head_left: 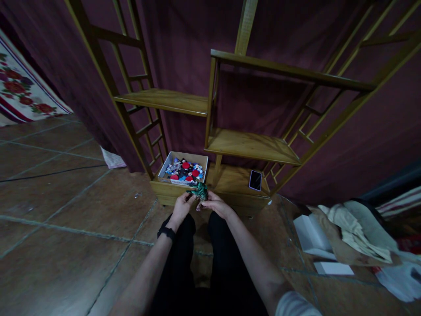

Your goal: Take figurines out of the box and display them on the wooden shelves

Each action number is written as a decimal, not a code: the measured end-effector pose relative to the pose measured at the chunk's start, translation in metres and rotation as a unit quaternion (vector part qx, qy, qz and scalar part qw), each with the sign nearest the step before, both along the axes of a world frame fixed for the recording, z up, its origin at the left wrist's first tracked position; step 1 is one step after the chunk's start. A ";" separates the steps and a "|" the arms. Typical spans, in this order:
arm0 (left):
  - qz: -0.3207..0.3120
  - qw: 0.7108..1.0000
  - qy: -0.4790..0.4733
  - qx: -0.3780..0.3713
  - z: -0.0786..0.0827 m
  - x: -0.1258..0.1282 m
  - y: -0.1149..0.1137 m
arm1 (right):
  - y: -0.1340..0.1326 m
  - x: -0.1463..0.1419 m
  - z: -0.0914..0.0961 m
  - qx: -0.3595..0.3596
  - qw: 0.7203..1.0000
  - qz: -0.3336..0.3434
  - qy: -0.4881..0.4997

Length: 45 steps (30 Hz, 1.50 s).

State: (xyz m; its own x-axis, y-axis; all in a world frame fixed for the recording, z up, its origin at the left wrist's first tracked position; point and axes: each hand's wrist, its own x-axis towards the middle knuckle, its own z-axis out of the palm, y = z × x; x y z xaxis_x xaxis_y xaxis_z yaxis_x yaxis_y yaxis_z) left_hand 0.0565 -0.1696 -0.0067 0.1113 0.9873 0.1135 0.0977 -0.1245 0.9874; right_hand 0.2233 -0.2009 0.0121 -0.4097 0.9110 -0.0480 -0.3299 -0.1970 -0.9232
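Dim light leaves pale glare on the floor (42, 281).

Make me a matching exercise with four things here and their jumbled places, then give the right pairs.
1. Green figurine
2. Phone
3. Open box
4. Wristband

A. Right end of the bottom shelf
B. Around the left wrist
C. Held between the left hand and the right hand
D. Left end of the bottom shelf

Pairs: 1-C, 2-A, 3-D, 4-B

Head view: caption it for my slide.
Left hand and right hand hold a green figurine before wooden shelving bearing an open box and a smartphone.
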 end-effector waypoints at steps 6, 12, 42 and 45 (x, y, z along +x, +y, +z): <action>0.051 0.997 0.026 0.050 0.003 0.002 -0.002 | 0.003 -0.002 -0.010 0.022 0.997 -0.072 -0.004; -0.009 1.000 -0.004 -0.014 0.009 0.002 -0.008 | 0.011 -0.006 -0.023 0.043 0.988 -0.148 -0.009; -0.058 0.978 -0.150 -0.131 0.006 -0.012 -0.002 | 0.018 -0.005 -0.026 -0.027 0.973 -0.229 0.000; -0.066 0.975 -0.163 -0.136 0.006 -0.013 -0.002 | 0.023 -0.007 -0.034 0.001 0.961 -0.272 -0.054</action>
